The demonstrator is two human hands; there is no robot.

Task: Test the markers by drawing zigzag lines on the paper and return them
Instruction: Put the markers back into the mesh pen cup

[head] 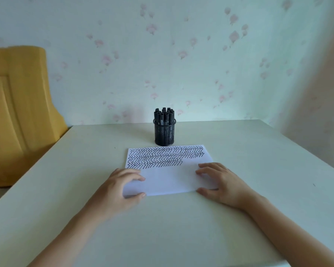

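Note:
A white sheet of paper (170, 180) lies flat on the table, its far half filled with rows of black zigzag lines. Behind it stands a black mesh cup (164, 134) packed with several black capped markers (164, 114), all upright. My left hand (121, 186) rests on the paper's near left corner, fingers spread, thumb at the front edge. My right hand (223, 182) lies on the near right corner, fingers apart and flat. Neither hand holds a marker.
The pale table (181, 228) runs back to a wall with pink flower wallpaper (181, 54). A yellow upholstered chair (17, 112) stands off the table's left edge. The table's right edge slants down at the right.

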